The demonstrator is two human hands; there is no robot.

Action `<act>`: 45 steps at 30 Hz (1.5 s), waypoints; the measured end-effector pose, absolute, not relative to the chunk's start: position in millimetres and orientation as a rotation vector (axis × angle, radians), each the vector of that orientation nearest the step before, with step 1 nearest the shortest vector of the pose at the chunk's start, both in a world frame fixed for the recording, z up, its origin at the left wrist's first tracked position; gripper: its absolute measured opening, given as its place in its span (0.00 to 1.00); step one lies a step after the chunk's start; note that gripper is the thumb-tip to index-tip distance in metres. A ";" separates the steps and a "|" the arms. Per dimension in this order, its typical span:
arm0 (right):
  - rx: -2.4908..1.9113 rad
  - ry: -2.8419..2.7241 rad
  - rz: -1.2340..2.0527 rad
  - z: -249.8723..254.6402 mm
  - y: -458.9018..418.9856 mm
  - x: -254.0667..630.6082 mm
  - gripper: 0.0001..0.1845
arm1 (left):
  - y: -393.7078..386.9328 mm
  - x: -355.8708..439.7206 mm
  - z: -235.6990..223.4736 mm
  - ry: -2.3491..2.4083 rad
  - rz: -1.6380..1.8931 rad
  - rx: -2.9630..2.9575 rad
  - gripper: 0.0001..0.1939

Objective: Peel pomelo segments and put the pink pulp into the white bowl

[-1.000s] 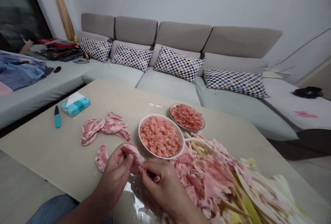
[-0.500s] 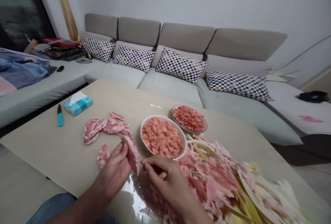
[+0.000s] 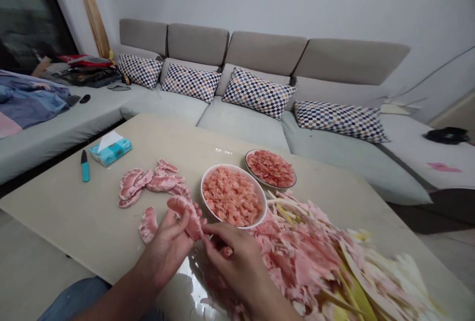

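Observation:
My left hand [image 3: 168, 244] grips a pink pomelo segment [image 3: 185, 214] just above the table's near edge. Close beside it, my right hand [image 3: 232, 259] pinches at the segment's lower end, fingers curled on its skin. Right behind both hands stands a white bowl [image 3: 256, 195] full of peeled pink flesh. A second, flatter bowl [image 3: 270, 168] of redder flesh sits beyond it. Several unpeeled segments [image 3: 154, 185] lie to the left, one more [image 3: 147, 224] next to my left hand.
A big heap of pink membrane and yellow-white peel [image 3: 322, 261] covers the table's right side. A tissue pack [image 3: 110, 148] and a teal-handled knife [image 3: 85, 166] lie at the far left. A grey sofa [image 3: 241, 118] with checked cushions wraps round the beige table [image 3: 74, 212].
The segment in my left hand has turned from hanging downwards to lying more level and a little higher. My right hand has closed in on its lower end.

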State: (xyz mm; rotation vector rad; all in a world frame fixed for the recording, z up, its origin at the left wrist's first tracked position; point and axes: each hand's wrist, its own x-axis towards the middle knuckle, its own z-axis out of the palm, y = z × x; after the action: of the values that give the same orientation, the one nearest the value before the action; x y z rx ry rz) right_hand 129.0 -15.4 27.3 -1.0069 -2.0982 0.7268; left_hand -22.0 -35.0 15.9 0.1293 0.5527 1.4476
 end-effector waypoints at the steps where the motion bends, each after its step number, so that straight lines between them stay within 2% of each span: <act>1: -0.997 -2.085 0.721 27.4 -14.4 130.1 0.10 | -37.6 -20.4 16.9 0.592 1.414 0.213 0.06; 6: -0.957 -2.095 0.721 31.6 -12.3 134.9 0.12 | -44.3 -18.4 14.4 0.768 1.369 0.382 0.06; 12: -0.879 -2.156 0.563 30.3 -13.3 136.7 0.11 | -42.5 -19.9 13.1 0.857 1.337 0.393 0.11; 17: -0.908 -2.131 0.437 25.2 -13.9 134.9 0.10 | -44.7 -18.0 11.2 0.857 1.319 0.445 0.09; 23: -1.038 -2.038 0.637 38.1 -14.1 136.5 0.08 | -42.8 -20.5 12.8 0.748 1.268 0.463 0.08; 32: -1.007 -1.962 0.642 52.8 -8.0 149.5 0.08 | -43.0 -28.1 12.8 0.516 1.046 0.548 0.06; 38: -1.029 -1.851 0.596 68.0 -3.8 167.1 0.07 | -44.4 -28.5 10.4 0.491 0.970 0.579 0.13; 42: -0.975 -2.051 0.712 80.4 -8.7 177.1 0.13 | -44.1 -27.5 10.6 0.513 1.009 0.638 0.12; 45: -1.003 -2.336 0.826 88.2 -15.8 180.8 0.11 | -44.7 -26.8 11.1 0.552 1.028 0.704 0.10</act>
State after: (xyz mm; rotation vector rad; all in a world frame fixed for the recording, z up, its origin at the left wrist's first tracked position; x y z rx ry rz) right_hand 180.8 -15.8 88.2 -1.0028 -2.3357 0.8261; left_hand -26.8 -44.7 11.1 0.7045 0.5519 1.0281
